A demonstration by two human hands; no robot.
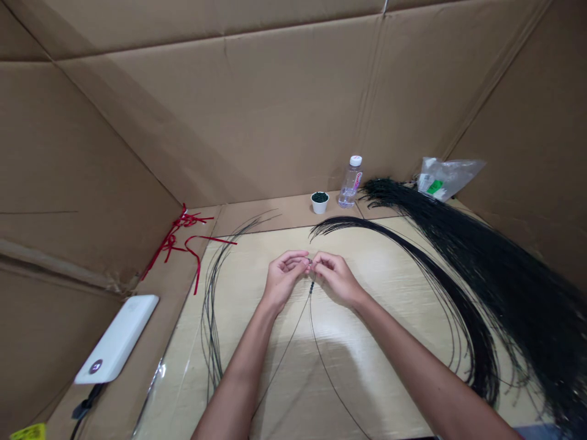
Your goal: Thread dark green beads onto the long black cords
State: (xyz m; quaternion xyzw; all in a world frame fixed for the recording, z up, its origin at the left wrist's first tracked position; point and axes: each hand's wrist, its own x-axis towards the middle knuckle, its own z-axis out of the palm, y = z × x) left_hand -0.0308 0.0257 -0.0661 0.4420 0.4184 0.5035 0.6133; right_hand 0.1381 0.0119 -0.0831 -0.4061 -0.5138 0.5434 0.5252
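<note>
My left hand (288, 273) is closed, thumb and index finger pinched at the top of a thin dark cord (313, 324). Facing it, my right hand (336, 276) is closed too, its fingertips pinching the same spot, so the held end is mostly hidden. Just below the fingertips a short row of small dark beads or knots (312, 287) hangs on the cord. From there two strands spread apart and run down toward me between my forearms.
Loose dark cords (211, 293) lie left; a curved black bundle (463, 293) and a larger dark bundle (495, 263) lie right. Behind stand a white cup (320, 206) of dark green bits, a bottle (351, 183) and a plastic bag (447, 177). Red ribbons (172, 238) and a white power bank (118, 339) lie left.
</note>
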